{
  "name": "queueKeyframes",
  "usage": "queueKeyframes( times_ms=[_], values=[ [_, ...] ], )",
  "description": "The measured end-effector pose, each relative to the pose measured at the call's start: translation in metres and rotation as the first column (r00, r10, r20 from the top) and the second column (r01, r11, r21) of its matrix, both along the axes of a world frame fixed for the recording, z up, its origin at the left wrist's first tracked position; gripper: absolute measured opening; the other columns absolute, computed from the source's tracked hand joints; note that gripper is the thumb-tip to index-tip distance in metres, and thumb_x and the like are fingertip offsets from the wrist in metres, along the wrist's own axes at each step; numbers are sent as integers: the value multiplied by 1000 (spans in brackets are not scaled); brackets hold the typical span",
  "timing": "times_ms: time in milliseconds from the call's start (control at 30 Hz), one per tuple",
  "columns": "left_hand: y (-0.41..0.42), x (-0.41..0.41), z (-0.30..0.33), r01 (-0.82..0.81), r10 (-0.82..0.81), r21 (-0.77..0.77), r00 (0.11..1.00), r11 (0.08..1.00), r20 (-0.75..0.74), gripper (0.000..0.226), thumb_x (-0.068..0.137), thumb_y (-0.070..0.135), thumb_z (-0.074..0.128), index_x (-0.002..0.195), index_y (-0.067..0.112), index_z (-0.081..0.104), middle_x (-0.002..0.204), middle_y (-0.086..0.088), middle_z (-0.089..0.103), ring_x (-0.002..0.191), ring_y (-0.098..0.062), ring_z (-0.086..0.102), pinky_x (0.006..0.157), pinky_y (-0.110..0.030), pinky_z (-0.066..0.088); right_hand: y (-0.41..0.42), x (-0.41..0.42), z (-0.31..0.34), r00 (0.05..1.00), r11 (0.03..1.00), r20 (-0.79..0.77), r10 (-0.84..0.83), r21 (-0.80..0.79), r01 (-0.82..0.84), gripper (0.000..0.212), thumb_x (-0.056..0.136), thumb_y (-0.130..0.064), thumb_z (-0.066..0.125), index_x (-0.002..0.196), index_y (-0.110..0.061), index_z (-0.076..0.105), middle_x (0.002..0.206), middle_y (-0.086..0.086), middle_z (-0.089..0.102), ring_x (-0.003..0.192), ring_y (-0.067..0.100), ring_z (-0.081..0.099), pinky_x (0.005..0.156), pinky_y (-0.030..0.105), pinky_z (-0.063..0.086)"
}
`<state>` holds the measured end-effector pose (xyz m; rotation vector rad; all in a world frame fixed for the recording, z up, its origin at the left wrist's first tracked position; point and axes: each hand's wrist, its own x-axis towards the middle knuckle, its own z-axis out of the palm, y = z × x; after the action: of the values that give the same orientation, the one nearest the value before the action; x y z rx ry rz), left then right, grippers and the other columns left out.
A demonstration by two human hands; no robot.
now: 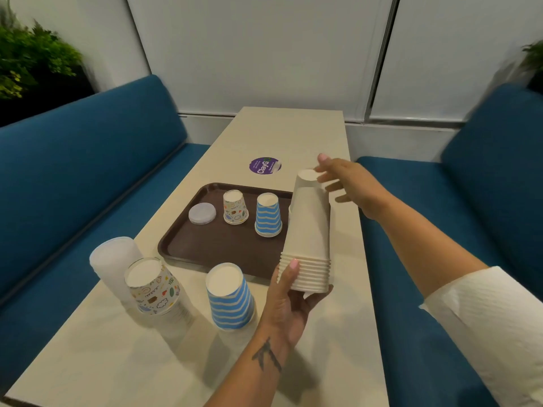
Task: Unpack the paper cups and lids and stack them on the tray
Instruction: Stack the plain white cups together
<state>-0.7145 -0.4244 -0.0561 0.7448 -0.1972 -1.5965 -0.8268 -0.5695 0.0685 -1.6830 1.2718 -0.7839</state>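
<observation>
Beige table (288,133): left hand (289,301) grips one white cup stack (308,239); right hand (349,183) spread.

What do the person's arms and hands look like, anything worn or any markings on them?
The left hand is bare, with pale pink polish on the thumbnail and a dark tattoo on the inner wrist; no sleeve shows on that forearm. The right hand is also bare, its fingers showing pink polished nails. A white textured sleeve covers the right arm from about the elbow up. No rings or watch are visible.
</observation>
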Motion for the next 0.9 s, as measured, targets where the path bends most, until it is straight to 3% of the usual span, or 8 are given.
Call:
queueKeyframes(
  times_ms=[133, 333, 667, 900],
  values=[
    [2, -6, 6, 21, -21, -39, 1000, 999, 11, 113, 33, 39, 97, 132, 7, 52, 117, -20, 64, 104, -35, 61, 70, -42, 58, 17, -5, 4, 993, 990, -65, 103, 100, -96, 47, 88, -56, 52, 118, -20, 57, 116, 1, 57, 100, 23, 60, 81, 35, 54],
    [9, -11, 9, 52, -52, -69, 999, 996, 11, 112, 35, 40, 97, 132, 8, 52, 120, -22, 62, 108, -36, 60, 72, -43, 58, 28, -8, 4, 996, 990, -33, 82, 116, -78, 38, 85, -44, 65, 111, -17, 60, 104, 0, 62, 91, 17, 63, 63, 23, 54],
    [7, -9, 18, 38, -37, -66, 999, 997, 30, 109, 32, 43, 96, 127, 8, 56, 113, -18, 66, 101, -32, 64, 70, -43, 59, 27, -5, 11, 999, 994, 34, 20, 102, -24, 41, 83, -43, 67, 108, -12, 62, 101, 0, 62, 88, 17, 63, 58, 22, 54],
    [9, -4, 16, 58, -54, -72, 997, 996, 56, 96, 38, 43, 93, 122, 8, 60, 114, -22, 65, 104, -36, 61, 71, -43, 59, 23, -2, 13, 997, 996, 71, 4, 90, -10, 45, 84, -44, 66, 111, -7, 62, 107, 5, 63, 93, 21, 63, 72, 29, 55]
  ],
)
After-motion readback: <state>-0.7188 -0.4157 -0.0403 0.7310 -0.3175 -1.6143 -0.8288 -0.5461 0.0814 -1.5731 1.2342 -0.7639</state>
